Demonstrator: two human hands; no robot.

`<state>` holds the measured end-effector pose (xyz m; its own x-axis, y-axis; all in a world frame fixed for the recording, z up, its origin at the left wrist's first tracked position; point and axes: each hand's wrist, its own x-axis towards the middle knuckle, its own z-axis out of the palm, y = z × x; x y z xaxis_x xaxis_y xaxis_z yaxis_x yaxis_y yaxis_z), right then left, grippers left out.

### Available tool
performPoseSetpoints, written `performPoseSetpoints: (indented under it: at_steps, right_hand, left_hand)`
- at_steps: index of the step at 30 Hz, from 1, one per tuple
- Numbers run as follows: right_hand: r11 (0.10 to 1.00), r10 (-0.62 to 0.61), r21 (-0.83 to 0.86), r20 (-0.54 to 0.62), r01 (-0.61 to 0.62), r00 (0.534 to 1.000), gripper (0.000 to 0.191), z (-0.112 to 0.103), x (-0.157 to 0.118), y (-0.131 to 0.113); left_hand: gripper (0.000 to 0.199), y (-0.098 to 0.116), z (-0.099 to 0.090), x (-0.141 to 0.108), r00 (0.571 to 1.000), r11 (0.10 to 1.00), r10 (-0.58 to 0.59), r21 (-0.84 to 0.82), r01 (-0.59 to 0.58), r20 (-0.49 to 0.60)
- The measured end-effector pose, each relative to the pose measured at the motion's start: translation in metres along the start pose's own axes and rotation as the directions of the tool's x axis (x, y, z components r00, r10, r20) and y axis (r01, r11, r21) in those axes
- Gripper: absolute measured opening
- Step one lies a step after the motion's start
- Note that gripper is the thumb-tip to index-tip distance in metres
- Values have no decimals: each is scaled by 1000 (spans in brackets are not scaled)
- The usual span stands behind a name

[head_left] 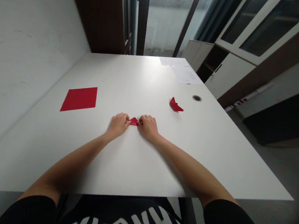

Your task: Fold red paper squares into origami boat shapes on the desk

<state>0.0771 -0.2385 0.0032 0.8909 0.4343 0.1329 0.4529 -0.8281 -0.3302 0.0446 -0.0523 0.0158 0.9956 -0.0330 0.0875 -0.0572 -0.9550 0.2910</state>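
Looking at the middle of the frame, what do the hands have hold of?

A small folded piece of red paper [134,121], pinched between them. The left hand [118,125] presses in from one side and the right hand [148,127] from the other, and both rest on the white tabletop [43,144].

How far open are they?

Hardly at all. Each hand is curled nearly closed, knuckles up, with its fingers gripping one end of the paper.

Where's the other red paper?

A flat square sheet [79,99] lies on the left of the frame, well apart from the left hand. A folded, pointed piece [176,105] sits to the upper right of the hands, not touching either one.

And farther back?

White papers [181,70] lie along the far edge at the upper right, and a round cable grommet [196,98] is set into the tabletop just below them.
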Motion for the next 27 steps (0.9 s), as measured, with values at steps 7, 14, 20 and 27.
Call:
performPoseSetpoints:
  at_steps: [7,14,20,27]
  right_hand:
    - [998,24,-62,20,-23,1000,16,1,1,-1]
    - [1000,6,-29,-11,-7,1000,15,3,-2,-1]
    - [998,13,58,-26,-11,1000,14,4,-2,-2]
    - [996,20,88,-10,-19,1000,10,5,-3,-2]
  left_hand:
    - [11,2,6,1,998,998,60,14,-60,-27]
    - [5,-5,6,8,999,997,18,-79,-15,33]
    - [5,4,8,-2,999,998,21,-55,-23,-43]
    - [6,6,11,-3,998,998,43,-46,-45,-52]
